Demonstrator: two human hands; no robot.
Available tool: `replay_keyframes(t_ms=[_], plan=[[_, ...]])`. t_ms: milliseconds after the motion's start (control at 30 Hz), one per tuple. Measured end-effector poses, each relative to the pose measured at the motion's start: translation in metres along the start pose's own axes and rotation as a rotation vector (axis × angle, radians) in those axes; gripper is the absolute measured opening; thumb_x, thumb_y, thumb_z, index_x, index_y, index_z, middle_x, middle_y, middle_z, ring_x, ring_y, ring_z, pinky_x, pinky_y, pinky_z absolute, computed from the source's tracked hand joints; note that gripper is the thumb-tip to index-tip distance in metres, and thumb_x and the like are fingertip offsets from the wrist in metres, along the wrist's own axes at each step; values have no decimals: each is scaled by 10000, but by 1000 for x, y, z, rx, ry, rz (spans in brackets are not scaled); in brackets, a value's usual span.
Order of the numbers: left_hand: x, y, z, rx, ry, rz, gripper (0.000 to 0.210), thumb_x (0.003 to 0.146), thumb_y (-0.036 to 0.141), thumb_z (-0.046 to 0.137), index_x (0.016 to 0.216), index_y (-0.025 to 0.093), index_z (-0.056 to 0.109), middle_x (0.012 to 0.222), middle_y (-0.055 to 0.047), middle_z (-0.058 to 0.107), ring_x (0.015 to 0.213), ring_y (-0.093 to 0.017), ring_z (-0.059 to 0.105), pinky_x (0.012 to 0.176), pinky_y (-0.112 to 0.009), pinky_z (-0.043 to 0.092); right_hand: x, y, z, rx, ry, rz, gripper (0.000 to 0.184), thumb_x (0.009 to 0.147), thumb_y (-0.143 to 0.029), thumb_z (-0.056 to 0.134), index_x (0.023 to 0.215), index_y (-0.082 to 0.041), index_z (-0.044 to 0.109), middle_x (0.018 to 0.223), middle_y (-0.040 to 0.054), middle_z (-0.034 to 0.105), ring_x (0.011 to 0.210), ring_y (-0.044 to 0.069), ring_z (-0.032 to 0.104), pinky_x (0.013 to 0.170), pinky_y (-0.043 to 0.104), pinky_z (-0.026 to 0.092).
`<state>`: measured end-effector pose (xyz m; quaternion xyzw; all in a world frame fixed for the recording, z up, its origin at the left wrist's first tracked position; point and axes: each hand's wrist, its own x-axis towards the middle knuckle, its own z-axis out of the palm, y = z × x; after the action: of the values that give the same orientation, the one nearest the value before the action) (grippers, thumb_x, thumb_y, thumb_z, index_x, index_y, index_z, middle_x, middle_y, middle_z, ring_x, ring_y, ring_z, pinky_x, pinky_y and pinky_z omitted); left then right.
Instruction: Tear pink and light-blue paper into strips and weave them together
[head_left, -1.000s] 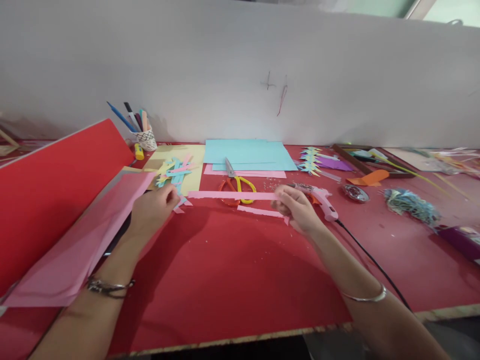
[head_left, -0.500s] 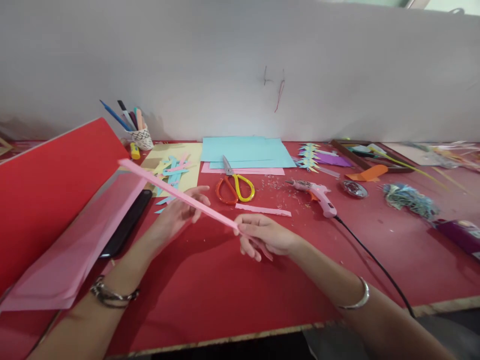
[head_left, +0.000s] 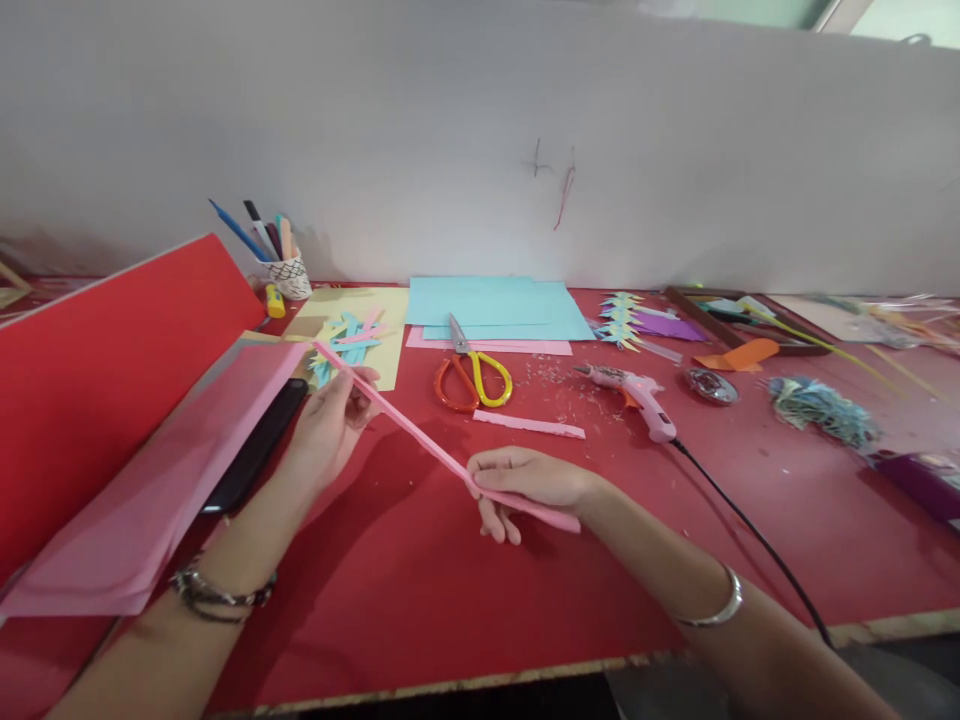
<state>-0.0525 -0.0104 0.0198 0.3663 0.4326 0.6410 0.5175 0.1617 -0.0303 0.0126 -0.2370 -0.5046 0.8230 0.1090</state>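
A long, narrow pink paper strip [head_left: 421, 440] slants above the red table, its far end up at the left. Near that end my left hand [head_left: 330, 425] closes its fingers on it. My right hand [head_left: 525, 485] pinches the strip between thumb and fingers, and the near end runs on past the palm toward the wrist. On the table beyond my hands lie scissors [head_left: 474, 384] with one red and one yellow handle. Beside them is a shorter pink paper strip [head_left: 529, 425]. Cut strips in blue, pink and yellow [head_left: 352, 342] are piled on a cream sheet [head_left: 386, 370].
Pink sheets [head_left: 150, 490], a black phone [head_left: 259, 445] and a red board [head_left: 112, 370] stand left. Blue sheets [head_left: 495, 300] lie at the back. On the right are a pink glue gun [head_left: 637, 395] with its cord, a yarn bundle [head_left: 821, 410] and a pen cup [head_left: 289, 277] far left.
My left hand has gone from open fingers beneath the strip to gripping it near its far end. The strip has slid back through my right hand, toward the lower right.
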Motion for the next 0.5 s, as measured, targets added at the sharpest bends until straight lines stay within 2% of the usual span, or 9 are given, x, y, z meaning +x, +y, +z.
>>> replay_keyframes(t_ms=[100,167,233,333,400,500], plan=[[-2,-4,0,111,-23,-1,246,733,382,518,588,185,491,477,51,342,407,-65,269,414,-229,287,0,2,1,-16,-28,2,248,762,-382,514,693,-146,479,520,-28,561,454,61,519,471,183,391],[-6,-7,3,216,-78,5,260,740,391,476,573,193,465,466,48,331,403,-74,271,402,-232,253,1,2,1,-34,50,-33,261,737,-395,543,704,-142,492,587,-18,568,515,60,534,520,189,405],[-12,-11,10,345,-209,1,289,746,412,429,556,196,452,448,50,326,399,-79,280,399,-228,232,2,2,1,-37,201,-105,281,696,-414,581,725,-148,493,631,-27,562,535,53,528,549,190,408],[-23,-19,27,496,-476,-58,302,723,437,425,567,186,489,438,54,362,397,-79,321,402,-217,231,5,-1,-2,-30,407,-245,338,640,-459,612,724,-165,468,626,-56,529,508,36,486,536,180,386],[-29,-25,40,549,-627,-89,318,713,453,427,571,177,497,438,53,387,399,-81,343,405,-215,243,7,-2,-5,-31,499,-319,378,610,-498,614,702,-171,448,596,-69,506,478,33,450,496,175,355],[-34,-31,57,617,-774,-77,363,748,469,373,575,170,484,458,54,389,419,-79,347,426,-214,260,7,-3,-9,-39,611,-375,396,593,-528,601,662,-178,428,534,-84,462,440,36,401,448,180,310]])
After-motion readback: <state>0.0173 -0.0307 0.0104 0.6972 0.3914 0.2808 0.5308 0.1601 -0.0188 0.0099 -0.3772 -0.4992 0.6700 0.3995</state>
